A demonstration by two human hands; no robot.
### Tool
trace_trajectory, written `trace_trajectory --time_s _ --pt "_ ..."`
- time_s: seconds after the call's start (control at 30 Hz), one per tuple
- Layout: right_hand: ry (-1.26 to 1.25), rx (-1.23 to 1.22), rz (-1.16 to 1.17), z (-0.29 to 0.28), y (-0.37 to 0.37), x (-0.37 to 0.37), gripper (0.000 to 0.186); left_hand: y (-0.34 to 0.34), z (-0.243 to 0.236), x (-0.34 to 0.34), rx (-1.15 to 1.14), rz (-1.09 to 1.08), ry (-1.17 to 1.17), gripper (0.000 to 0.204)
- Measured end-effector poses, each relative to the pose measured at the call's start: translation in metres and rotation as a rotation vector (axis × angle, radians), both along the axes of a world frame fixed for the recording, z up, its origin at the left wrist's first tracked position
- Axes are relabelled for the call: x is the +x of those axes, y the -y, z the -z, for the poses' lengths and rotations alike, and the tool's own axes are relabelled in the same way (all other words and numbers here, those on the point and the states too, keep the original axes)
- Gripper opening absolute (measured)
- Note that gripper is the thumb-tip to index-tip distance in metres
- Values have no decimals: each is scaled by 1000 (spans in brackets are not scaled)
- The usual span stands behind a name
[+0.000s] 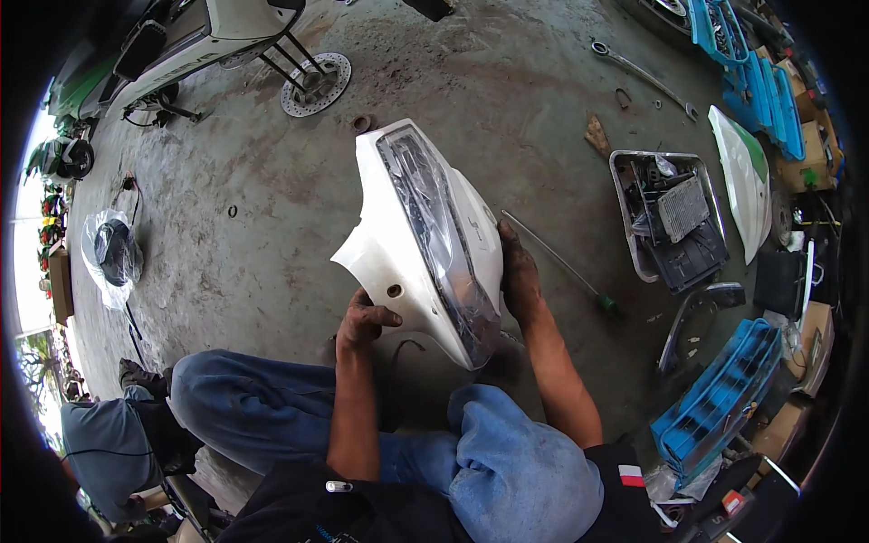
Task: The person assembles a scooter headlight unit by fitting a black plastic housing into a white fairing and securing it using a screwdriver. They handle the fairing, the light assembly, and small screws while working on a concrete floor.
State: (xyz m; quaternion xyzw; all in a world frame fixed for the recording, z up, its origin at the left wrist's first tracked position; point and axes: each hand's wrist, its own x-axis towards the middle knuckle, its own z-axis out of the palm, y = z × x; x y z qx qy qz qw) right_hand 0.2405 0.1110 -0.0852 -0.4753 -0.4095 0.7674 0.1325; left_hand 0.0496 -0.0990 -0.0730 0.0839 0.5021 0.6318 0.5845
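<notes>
Between my two hands I hold up a white scooter front panel (380,199) with a long clear headlight lens (434,226) set in it. It is tilted, its narrow end pointing away from me. My left hand (364,321) grips the lower left edge near a round hole, thumb over the front. Along the right side, my right hand (519,276) is closed around the edge, and part of its fingers is hidden behind the panel. On the floor just right of that hand lies a long screwdriver (561,261) with a green handle.
To the right are a metal tray (625,226) of dark parts, a white-green panel (742,181), a blue toolbox (715,398) and a large wrench (644,77). A scooter (208,45) with a brake disc (316,86) stands far left. Near a plastic-wrapped part (112,258), another person (109,443) sits.
</notes>
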Motion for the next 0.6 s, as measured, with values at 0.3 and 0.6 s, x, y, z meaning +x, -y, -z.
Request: trace_trajectory --time_s 0.3,0.6 --pt "145 240 309 -53 -10 79 66 -72 -57 26 -101 298 -506 85" --pt "-23 53 703 33 35 297 71 -66 -155 15 -289 350 -1011 72"
